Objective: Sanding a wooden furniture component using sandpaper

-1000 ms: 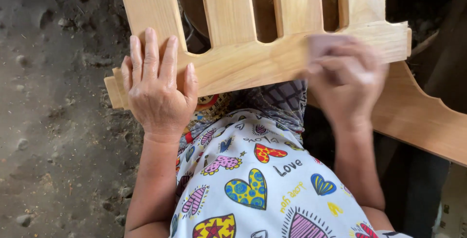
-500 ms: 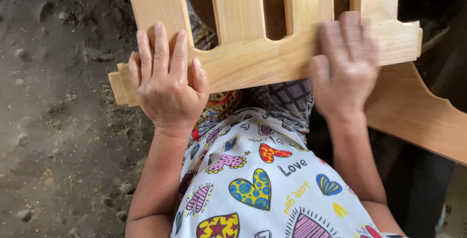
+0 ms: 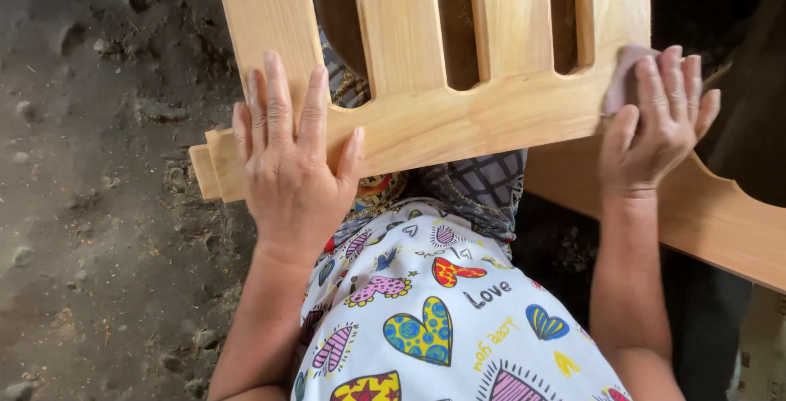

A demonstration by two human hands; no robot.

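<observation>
Here the slatted wooden frame lies tilted across the person's lap, its pale bottom rail running from lower left to upper right, with four upright slats rising out of the top edge of the view. The left hand lies flat and released on the left end of the rail, fingers spread, grasping nothing. The right hand presses a small pinkish sanding pad against the right end of the rail, fingers curled over the pad. A second curved wooden panel lies below and behind the frame on the right, under the right wrist. The ground to the left is bare, grey-brown packed earth with small stones and clods. The background at upper right is dark and cannot be made out. The person's garment is white with coloured hearts.
</observation>
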